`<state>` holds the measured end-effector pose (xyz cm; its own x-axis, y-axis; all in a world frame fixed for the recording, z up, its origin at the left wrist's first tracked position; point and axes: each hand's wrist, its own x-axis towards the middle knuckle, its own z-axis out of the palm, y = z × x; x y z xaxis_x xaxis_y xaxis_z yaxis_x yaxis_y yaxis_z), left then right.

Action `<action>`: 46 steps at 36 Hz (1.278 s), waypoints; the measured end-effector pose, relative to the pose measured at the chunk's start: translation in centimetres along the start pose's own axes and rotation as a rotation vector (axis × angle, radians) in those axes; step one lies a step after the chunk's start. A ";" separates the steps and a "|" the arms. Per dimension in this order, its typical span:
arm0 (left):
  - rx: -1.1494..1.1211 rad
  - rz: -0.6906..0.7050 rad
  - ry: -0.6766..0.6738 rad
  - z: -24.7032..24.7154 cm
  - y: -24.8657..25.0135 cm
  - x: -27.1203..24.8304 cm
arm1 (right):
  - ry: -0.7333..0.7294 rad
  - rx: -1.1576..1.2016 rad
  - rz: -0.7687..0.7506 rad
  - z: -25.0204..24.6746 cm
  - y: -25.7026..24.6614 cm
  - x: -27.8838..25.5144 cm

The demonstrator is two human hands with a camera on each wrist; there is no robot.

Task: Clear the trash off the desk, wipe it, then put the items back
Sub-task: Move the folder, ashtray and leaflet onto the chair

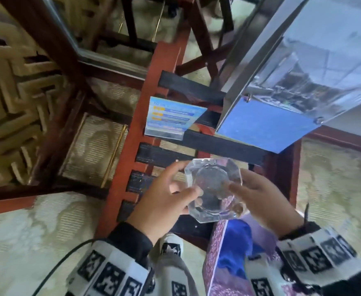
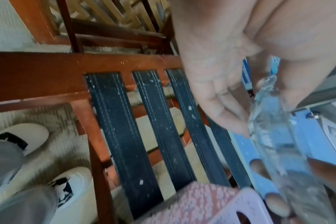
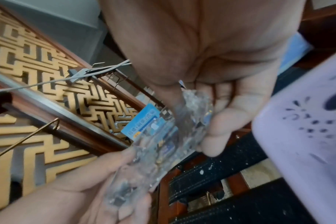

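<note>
Ashtray (image 1: 213, 189) of clear faceted glass, octagonal, empty, left hand (image 1: 164, 208) and right hand (image 1: 267, 201) grip clamped on its edges

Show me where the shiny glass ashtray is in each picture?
Head: the glass ashtray is low in the middle, held between the left hand and the right hand.
Left wrist: right side, seen edge-on below the palm.
Right wrist: in the middle, both hands gripping it.
Shared landmark: the blue sign card, a sliver behind the ashtray in the left wrist view, and behind the ashtray in the right wrist view.
</note>
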<state>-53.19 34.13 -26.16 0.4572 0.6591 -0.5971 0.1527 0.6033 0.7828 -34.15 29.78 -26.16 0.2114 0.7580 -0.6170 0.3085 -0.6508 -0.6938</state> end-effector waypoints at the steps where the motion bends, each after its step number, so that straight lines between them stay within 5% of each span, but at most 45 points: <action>1: -0.001 -0.010 -0.013 0.5 0.1 0.0 | 0.018 0.023 0.013 -0.2 0.1 -0.3; 6: -0.044 -0.040 -0.057 1.9 0.0 -0.1 | 0.033 0.207 0.058 -2.1 0.2 -0.9; 15: 0.056 -0.071 -0.052 2.0 -0.5 0.0 | 0.385 0.056 0.198 -8.6 4.3 3.8; 25: 0.158 -0.144 0.008 1.3 -1.2 -0.2 | 0.314 -0.122 0.384 -8.8 5.7 6.7; 36: 0.224 -0.171 0.005 0.9 -1.0 -0.7 | 0.290 0.009 0.551 -7.4 6.8 7.1; 46: 0.157 -0.128 0.038 0.9 0.3 -1.9 | 0.302 -0.199 0.501 -7.5 6.1 5.5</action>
<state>-53.22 32.68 -24.61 0.3923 0.5999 -0.6973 0.3433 0.6078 0.7161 -24.19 30.33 -31.00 0.6199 0.3598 -0.6973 0.2641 -0.9325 -0.2463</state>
